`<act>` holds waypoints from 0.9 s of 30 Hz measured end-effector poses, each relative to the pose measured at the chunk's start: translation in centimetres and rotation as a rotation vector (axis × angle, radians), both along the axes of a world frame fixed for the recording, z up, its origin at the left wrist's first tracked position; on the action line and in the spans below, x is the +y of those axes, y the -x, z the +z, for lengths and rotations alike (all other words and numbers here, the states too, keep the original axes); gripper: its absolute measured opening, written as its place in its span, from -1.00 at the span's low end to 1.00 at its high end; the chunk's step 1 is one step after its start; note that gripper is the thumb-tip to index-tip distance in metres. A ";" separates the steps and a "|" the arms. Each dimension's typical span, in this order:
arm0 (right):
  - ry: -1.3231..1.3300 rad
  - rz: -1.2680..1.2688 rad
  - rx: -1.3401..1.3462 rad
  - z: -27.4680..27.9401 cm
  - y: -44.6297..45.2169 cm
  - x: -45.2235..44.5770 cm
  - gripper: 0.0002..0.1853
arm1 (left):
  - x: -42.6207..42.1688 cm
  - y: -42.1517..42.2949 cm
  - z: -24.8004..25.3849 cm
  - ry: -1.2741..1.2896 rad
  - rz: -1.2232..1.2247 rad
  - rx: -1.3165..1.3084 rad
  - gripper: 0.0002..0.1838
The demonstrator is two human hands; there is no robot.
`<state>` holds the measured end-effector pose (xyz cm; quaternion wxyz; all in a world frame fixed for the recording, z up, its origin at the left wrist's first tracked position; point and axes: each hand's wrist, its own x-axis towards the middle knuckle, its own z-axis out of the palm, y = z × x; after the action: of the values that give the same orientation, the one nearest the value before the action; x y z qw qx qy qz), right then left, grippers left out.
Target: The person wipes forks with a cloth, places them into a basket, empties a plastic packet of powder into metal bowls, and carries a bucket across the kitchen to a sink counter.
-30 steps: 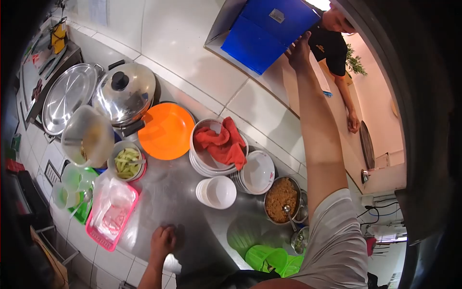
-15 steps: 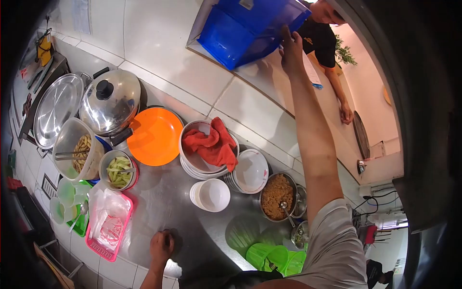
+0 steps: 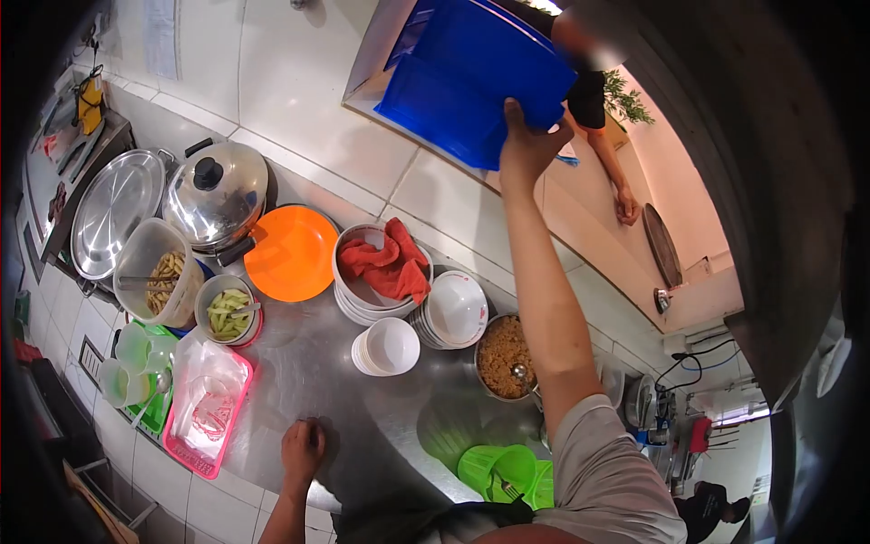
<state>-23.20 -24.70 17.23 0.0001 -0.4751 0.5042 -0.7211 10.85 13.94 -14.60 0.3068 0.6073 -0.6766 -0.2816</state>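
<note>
Blue container (image 3: 471, 77): upper middle of the frame; gripped near its lower right edge by the right hand (image 3: 530, 150) — one digit lies against the blue surface.
Left hand (image 3: 304, 446): lower left, at the steel table (image 3: 362, 444); fingers curled inward; whether they hold anything, I cannot tell.
Red cloth (image 3: 390, 263): centre, in a white bowl (image 3: 358, 245); orange plate (image 3: 292, 254) just left.
Pink tray (image 3: 201, 453): lower left; red print on the plastic wrap (image 3: 210, 399), too small to read.
Wall sheet (image 3: 161, 38): upper left; writing illegible.
Another person (image 3: 614, 168): upper right; forearm visible.
</note>
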 end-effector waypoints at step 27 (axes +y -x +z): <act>0.282 0.108 0.431 -1.2 -11.8 3.7 -0.67 | -0.1 0.4 0.8 0.033 -0.005 -0.033 -0.91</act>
<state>-11.36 -20.97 16.01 -0.1352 -0.6391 0.3611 -0.6654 10.44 13.83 -13.79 0.3048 0.6049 -0.6877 -0.2613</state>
